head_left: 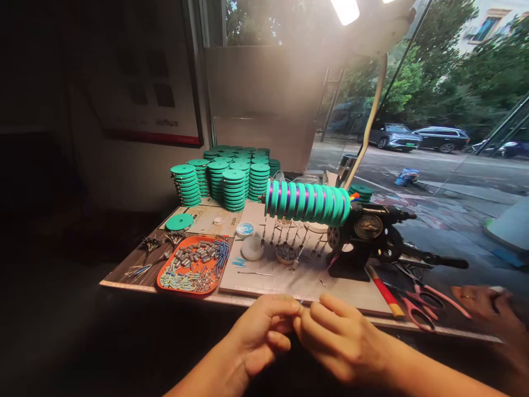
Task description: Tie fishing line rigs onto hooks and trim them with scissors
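Just in front of the table's near edge, my left hand [264, 331] and my right hand [336, 336] meet at the fingertips. Both are closed in a pinch; whatever they hold is too small and covered to name. Beyond them a row of green foam line spools [306, 201] wound with purple line sits on the shaft of a black winding machine [367, 231]. Swivels on short lines [293, 237] hang below the spools. A small tub of grey beads [285, 253] and a white round lid [252, 248] lie on the board [256, 282].
An orange tray [161, 275] of sinkers and small tackle parts is at the left. Stacks of green spools [234, 190] stand behind. Scissors [419, 314], pliers [448, 300] and a red-and-yellow stick [386, 295] lie right, near another person's hand [483, 309]. A lamp arm [372, 116] rises behind.
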A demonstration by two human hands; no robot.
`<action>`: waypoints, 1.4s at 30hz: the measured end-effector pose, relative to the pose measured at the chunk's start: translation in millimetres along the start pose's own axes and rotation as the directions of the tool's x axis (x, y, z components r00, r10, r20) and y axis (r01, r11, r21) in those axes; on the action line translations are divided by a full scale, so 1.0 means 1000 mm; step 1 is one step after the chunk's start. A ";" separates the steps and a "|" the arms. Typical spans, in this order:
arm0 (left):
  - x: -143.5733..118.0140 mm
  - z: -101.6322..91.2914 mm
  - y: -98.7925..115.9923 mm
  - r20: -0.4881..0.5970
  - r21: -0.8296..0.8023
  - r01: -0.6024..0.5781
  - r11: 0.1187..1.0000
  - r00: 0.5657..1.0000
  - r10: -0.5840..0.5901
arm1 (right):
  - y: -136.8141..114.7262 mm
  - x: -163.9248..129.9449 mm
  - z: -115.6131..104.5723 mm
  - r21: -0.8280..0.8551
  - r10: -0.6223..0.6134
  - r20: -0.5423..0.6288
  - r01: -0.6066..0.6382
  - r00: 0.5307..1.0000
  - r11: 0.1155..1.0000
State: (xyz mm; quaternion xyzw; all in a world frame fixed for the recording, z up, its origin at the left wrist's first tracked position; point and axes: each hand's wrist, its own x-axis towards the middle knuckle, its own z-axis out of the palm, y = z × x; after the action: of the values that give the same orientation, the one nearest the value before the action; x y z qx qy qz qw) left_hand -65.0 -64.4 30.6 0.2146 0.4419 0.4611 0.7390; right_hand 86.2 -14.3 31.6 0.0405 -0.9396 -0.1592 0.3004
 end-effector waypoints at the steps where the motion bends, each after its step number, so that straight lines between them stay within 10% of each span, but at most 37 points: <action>1: 0.000 0.001 -0.001 -0.006 0.010 -0.011 1.000 1.000 0.011 | -0.001 0.002 0.001 0.014 0.010 0.005 -0.011 1.000 1.000; 7: -0.001 0.002 -0.013 -0.082 0.285 -0.291 0.914 0.942 0.325 | -0.018 0.003 0.000 0.246 0.172 0.032 -0.174 0.985 0.953; 10: 0.000 -0.005 -0.026 0.103 0.725 -0.551 0.413 0.680 0.726 | -0.010 0.012 -0.005 0.574 0.323 0.135 -0.340 0.937 0.745; 13: 0.002 -0.016 -0.037 0.421 0.849 -0.466 -0.249 0.311 0.852 | 0.016 0.033 -0.009 0.721 0.563 0.426 -0.642 0.708 0.262; 16: 0.004 -0.023 -0.037 0.578 0.791 -0.321 -0.520 0.116 0.808 | 0.037 0.057 -0.003 0.654 0.577 0.617 -0.756 0.535 0.001; 19: 0.002 -0.019 -0.029 0.553 0.790 -0.434 -0.434 0.196 0.810 | 0.039 0.063 0.004 0.641 0.567 0.626 -0.767 0.535 0.016; 21: 0.000 -0.013 -0.020 0.260 0.803 -0.589 0.093 0.486 0.835 | 0.030 0.052 0.002 0.646 0.625 0.524 -0.749 0.578 0.151; 23: -0.002 -0.007 -0.011 -0.066 0.516 -0.425 0.743 0.846 0.529 | 0.019 0.034 -0.003 0.554 0.625 0.233 -0.630 0.745 0.544; 26: -0.003 -0.002 -0.002 -0.101 0.201 -0.112 0.973 0.986 0.134 | 0.004 0.009 -0.007 0.118 0.184 -0.046 -0.178 0.982 0.977; 30: -0.005 0.000 -0.002 -0.043 0.086 -0.007 0.996 0.999 0.011 | -0.004 -0.005 0.003 0.001 0.048 -0.107 -0.048 0.993 0.999; 37: -0.006 0.003 -0.006 -0.047 0.291 -0.233 0.928 0.965 0.257 | -0.041 -0.012 0.022 0.459 0.611 0.035 -0.555 0.791 0.693; 39: -0.005 -0.001 -0.012 0.014 0.602 -0.451 0.659 0.831 0.556 | -0.044 -0.005 0.016 0.434 0.546 -0.015 -0.486 0.838 0.758; 42: -0.002 -0.012 -0.024 0.360 0.863 -0.499 -0.085 0.487 0.796 | -0.021 0.019 -0.004 0.615 0.516 0.227 -0.532 0.826 0.582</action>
State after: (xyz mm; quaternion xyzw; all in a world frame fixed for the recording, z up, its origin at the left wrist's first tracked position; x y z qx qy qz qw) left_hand -64.0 -78.5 7.9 0.7033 0.5419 0.4518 0.0870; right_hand 72.4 -38.4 38.7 -0.1377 -0.9066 0.2750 0.2889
